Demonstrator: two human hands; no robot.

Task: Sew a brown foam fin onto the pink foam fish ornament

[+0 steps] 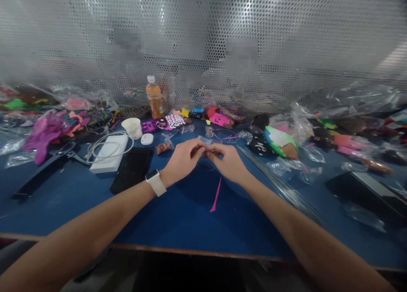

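My left hand (pixel 187 156), with a watch (pixel 155 182) on its wrist, and my right hand (pixel 229 161) meet fingertip to fingertip above the blue table. Both are closed in a pinch. What lies between the fingers is small and mostly hidden. A bit of clear plastic (pixel 205 140) shows just behind the fingertips, and a thin wire loop seems to hang below them. On the table under my right hand lies a pink plastic modelling tool (pixel 216 195). A brown lump in clear wrap (pixel 163 147) rests beyond my left hand.
To the left are a black phone (pixel 131 171), a white box (pixel 110 154) with a cable, scissors (pixel 60 154) and a white cup (pixel 132 128). A drink bottle (pixel 154 99) stands behind. Thin wires (pixel 280 181) lie at right, near colourful clay pieces (pixel 281 142). Perforated metal (pixel 197 37) closes the back.
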